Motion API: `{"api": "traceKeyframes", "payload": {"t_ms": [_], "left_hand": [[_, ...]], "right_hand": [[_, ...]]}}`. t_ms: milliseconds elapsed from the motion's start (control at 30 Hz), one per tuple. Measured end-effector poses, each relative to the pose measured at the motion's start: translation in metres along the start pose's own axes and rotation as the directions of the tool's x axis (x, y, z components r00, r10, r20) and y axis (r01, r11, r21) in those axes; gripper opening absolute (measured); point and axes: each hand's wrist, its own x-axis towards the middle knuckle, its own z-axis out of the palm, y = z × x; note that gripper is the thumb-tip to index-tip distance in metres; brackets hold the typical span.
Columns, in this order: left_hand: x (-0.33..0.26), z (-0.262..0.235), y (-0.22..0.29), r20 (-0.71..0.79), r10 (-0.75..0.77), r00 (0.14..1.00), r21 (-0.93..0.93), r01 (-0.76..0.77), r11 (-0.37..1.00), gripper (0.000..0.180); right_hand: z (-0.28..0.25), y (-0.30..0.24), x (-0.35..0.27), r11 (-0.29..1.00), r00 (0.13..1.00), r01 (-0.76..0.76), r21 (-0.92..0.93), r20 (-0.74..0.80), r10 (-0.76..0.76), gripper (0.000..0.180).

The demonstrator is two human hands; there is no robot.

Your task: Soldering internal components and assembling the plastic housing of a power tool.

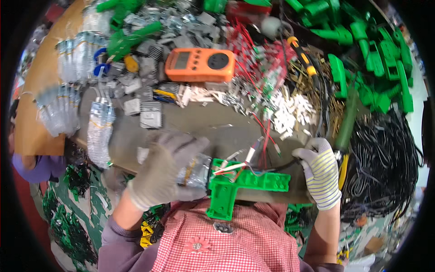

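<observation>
Your checked apron point(226, 245) sits closest, and just above it the green T-shaped housing point(235, 187) overhangs the near edge of the grey mat point(199, 124), its stem pointing at your lap. Your left hand point(165, 174), in a grey glove, is curled around a clear bag of small metal parts point(195, 171) pressed against the housing's left end. Your right hand point(321, 170), in a striped glove, is closed on a tool with a yellow and black grip point(343, 165) near the housing's right end; what its tip touches is hidden.

Red and white wires point(247, 159) rise loose from the housing's top. They could snag on either glove if you shift it, and a tug might pull them out of their seats. With so little of the housing resting on the mat, a push from the tool could tip it off into your lap. The bag looks slippery; squeeze unevenly and it may slide or spill. Behind, the orange meter point(200, 65) and heaps of white connectors point(290, 111) crowd the mat, so a dropped part would be hard to find.
</observation>
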Motion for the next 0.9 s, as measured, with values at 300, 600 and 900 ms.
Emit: {"api": "traceKeyframes", "payload": {"t_ms": [300,600,900], "left_hand": [[0.002,0.028,-0.001,-0.133,-0.177,0.975,0.000,0.178,0.984,0.066],[0.013,-0.045,-0.069,-0.406,-0.251,0.879,0.503,0.444,0.742,0.029],[0.006,-0.049,-0.075,-0.377,-0.300,0.877,0.282,0.417,0.864,0.038]], "right_hand": [[0.017,0.022,0.005,0.999,0.984,-0.004,0.038,-0.180,0.011,0.031],[0.038,-0.040,-0.046,0.963,0.911,-0.140,0.230,-0.351,0.216,0.033],[0.050,-0.054,-0.049,0.969,0.979,0.020,0.246,-0.200,0.030,0.029]]}}
